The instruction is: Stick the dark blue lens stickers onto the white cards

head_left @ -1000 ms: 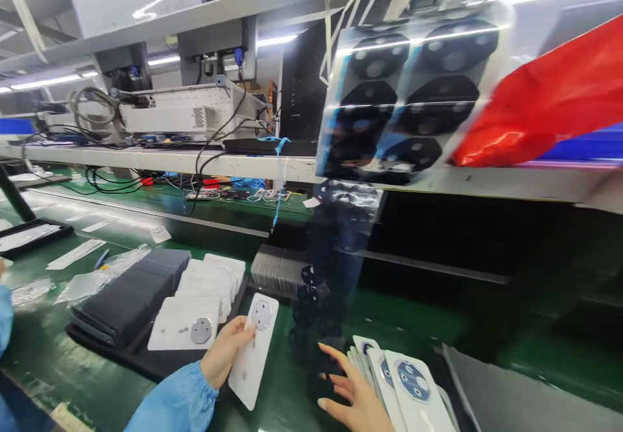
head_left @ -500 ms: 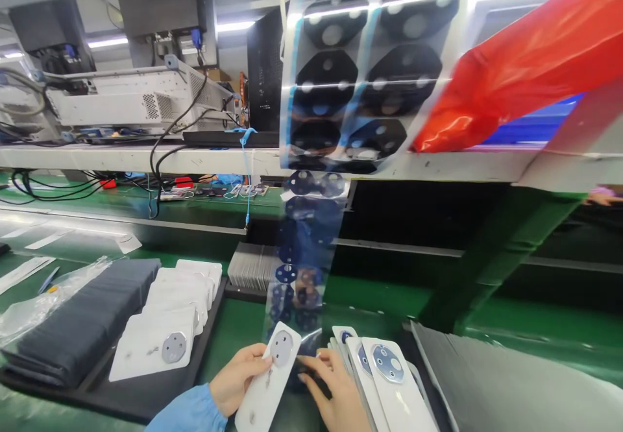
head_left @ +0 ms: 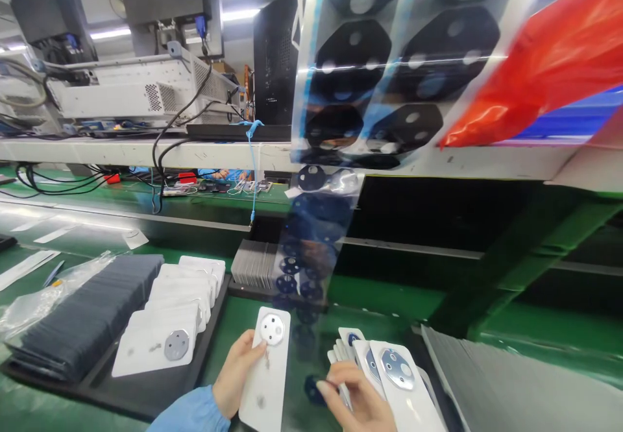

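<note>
My left hand, in a blue sleeve, is closed around a white phone back cover. The cover stands nearly upright and has a round silver camera area with small holes near its top. To its right, my right hand pinches a dark round camera film sticker between thumb and fingertips. The sticker is apart from the cover. A clear strip of dark round stickers hangs in front of me, its lower end above the hands. Close behind my right hand leans a stack of white back covers with blue-tinted camera areas.
At left, a black tray carries fanned white covers beside a dark row of thin sheets. Grey sheets stand at right. A shelf edge crosses above the bench, with red plastic hanging over it.
My right hand has moved right and down, away from the strip, with the dark sticker now plainly visible in its fingers. The cover in my left hand has turned more upright.
</note>
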Motion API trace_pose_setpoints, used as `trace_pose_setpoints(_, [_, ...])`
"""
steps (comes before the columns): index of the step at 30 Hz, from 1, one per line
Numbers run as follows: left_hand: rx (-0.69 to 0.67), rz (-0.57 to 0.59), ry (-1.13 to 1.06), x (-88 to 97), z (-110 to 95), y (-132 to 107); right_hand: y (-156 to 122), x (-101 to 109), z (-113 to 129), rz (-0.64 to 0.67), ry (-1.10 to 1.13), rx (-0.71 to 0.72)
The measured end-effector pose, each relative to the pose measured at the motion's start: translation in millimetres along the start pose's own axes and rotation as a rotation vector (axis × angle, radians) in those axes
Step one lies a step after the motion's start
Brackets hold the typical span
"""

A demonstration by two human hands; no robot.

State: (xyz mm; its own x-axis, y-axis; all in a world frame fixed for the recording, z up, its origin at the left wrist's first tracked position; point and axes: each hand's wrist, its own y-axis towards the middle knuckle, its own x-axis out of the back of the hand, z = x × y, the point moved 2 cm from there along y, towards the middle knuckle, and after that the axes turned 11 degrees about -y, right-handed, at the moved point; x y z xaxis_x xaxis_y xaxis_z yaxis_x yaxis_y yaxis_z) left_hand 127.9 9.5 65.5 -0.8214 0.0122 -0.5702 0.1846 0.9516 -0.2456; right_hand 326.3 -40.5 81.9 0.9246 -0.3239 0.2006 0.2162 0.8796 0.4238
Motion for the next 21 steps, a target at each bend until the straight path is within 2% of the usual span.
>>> trace_pose_setpoints(2, [-0.140,-0.044,0.142,-2.8,-1.6,-5.5,-0.7,2.0,-3.6,-0.113,0.176,-0.241])
trace_pose_setpoints(4, [-0.255,-0.039,0.288,-7.9,-0.9,-12.6,-1.8,-0.4,-6.8,-0.136,0.261,-0.376])
trace_pose_setpoints(6, [-0.317,0.000,0.394,-13.3,2.9,-19.5,-2.7,-4.7,-8.9,-0.113,0.304,-0.424])
trace_pose_setpoints(9, [-0.355,0.047,0.481,-17.6,12.9,-27.1,-4.7,-11.6,-11.9,-0.035,0.295,-0.422])
trace_pose_setpoints(11, [-0.321,0.101,0.513,-18.0,21.2,-29.9,-7.2,-15.4,-14.4,-0.006,0.255,-0.392])
trace_pose_setpoints(14, [-0.194,0.191,0.553,-16.6,32.0,-31.7,-11.9,-19.4,-18.2,-0.019,0.200,-0.383])
trace_pose_setpoints(21, [-0.063,0.182,0.565,-16.9,34.8,-33.0,-17.5,-23.5,-21.3,0.060,0.090,-0.476])
